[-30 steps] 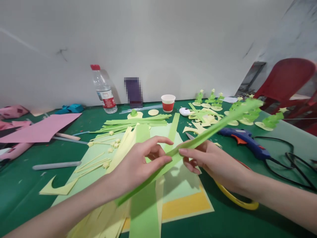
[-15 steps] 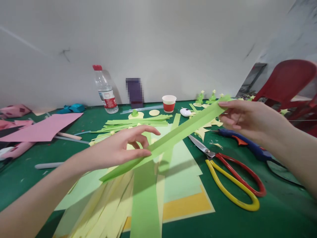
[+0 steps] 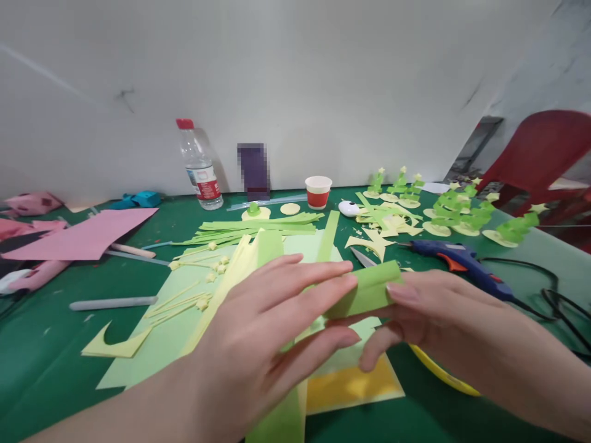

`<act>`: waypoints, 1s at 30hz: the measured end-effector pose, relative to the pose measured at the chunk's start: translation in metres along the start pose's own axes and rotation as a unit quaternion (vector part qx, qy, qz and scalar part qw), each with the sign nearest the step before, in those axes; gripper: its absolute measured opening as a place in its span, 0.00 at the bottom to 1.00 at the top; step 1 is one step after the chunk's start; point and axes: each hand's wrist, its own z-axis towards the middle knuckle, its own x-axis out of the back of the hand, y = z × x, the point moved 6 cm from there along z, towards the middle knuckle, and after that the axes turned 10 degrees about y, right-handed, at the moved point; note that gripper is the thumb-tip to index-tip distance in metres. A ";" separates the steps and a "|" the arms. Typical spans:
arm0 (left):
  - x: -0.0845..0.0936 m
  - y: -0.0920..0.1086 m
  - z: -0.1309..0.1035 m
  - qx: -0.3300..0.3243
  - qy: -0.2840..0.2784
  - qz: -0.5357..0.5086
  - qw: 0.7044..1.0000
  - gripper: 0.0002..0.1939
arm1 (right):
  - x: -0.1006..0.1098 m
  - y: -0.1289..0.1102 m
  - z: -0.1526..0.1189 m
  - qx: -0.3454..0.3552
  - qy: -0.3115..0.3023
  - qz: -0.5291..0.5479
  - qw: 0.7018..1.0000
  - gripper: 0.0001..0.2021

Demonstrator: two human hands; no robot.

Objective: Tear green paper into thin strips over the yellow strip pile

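A light green paper strip (image 3: 369,288) is in the air over the middle of the table. My right hand (image 3: 452,326) pinches its right end, thumb on top and fingers beneath. The stretched fingers of my left hand (image 3: 263,326) lie across the strip's left part; its thumb is apart, lower down, and the strip's far end is hidden behind this hand. Below are a wide green paper strip (image 3: 281,418), pale yellow strips (image 3: 231,271) and pale green sheets (image 3: 170,320). Scissors (image 3: 362,257) lie mostly hidden under my right hand, one yellow handle (image 3: 443,372) showing.
A blue glue gun (image 3: 466,261) with a black cord lies at the right, near several small green paper plants with stars (image 3: 457,212). Along the wall stand a water bottle (image 3: 202,172) and a paper cup (image 3: 318,192). Pink paper (image 3: 87,234) lies left, a red chair (image 3: 535,154) right.
My right hand has moved down and left with the strip, and my left hand has moved right, so they are close together. The strip looks much shorter, partly hidden. The scissors are now mostly covered.
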 end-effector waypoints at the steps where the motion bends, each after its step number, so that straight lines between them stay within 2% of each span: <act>1: 0.001 0.000 0.000 -0.002 0.010 -0.001 1.000 0.12 | 0.001 0.001 -0.003 0.007 0.009 -0.028 1.000 0.09; 4: 0.005 0.000 0.002 0.007 0.034 -0.017 0.999 0.10 | 0.002 -0.003 -0.006 0.043 0.046 -0.162 0.985 0.12; 6: 0.005 -0.002 0.005 0.024 0.030 -0.033 0.999 0.07 | -0.001 -0.011 -0.006 0.097 0.053 -0.270 0.957 0.13; 8: 0.004 -0.004 0.007 0.048 0.019 -0.052 0.997 0.05 | -0.004 -0.021 -0.006 0.176 0.080 -0.354 0.915 0.09; 10: 0.002 -0.005 0.007 0.068 0.023 -0.073 0.995 0.04 | -0.002 -0.034 -0.008 0.269 0.147 -0.395 0.866 0.02; 12: 0.000 -0.007 0.004 0.083 0.030 -0.090 0.992 0.04 | 0.001 -0.041 -0.012 0.341 0.201 -0.418 0.818 0.07; 13: -0.001 -0.007 0.002 0.087 0.032 -0.096 0.991 0.05 | 0.000 -0.042 -0.014 0.367 0.202 -0.432 0.799 0.09; 15: -0.004 -0.008 -0.001 0.090 0.033 -0.106 0.990 0.05 | -0.007 -0.040 -0.015 0.397 0.160 -0.470 0.772 0.09; 17: -0.005 -0.007 -0.003 0.087 0.029 -0.120 0.989 0.05 | -0.015 -0.038 -0.015 0.417 0.112 -0.498 0.752 0.07; 19: -0.006 -0.006 -0.004 0.089 0.022 -0.138 0.986 0.05 | -0.019 -0.040 -0.018 0.438 0.104 -0.504 0.737 0.05; 21: -0.009 -0.005 -0.003 0.112 0.002 -0.163 0.980 0.06 | -0.020 -0.041 -0.018 0.440 0.109 -0.488 0.746 0.05; 24: -0.018 -0.009 -0.004 0.218 -0.066 -0.229 0.946 0.05 | -0.014 -0.039 -0.014 0.376 0.126 -0.432 0.810 0.04; 27: -0.032 -0.015 -0.011 0.367 -0.144 -0.314 0.864 0.07 | -0.004 -0.029 -0.006 0.243 0.143 -0.389 0.877 0.06; 30: -0.043 -0.016 -0.021 0.465 -0.200 -0.392 0.768 0.07 | 0.003 -0.017 0.001 0.108 0.136 -0.358 0.917 0.08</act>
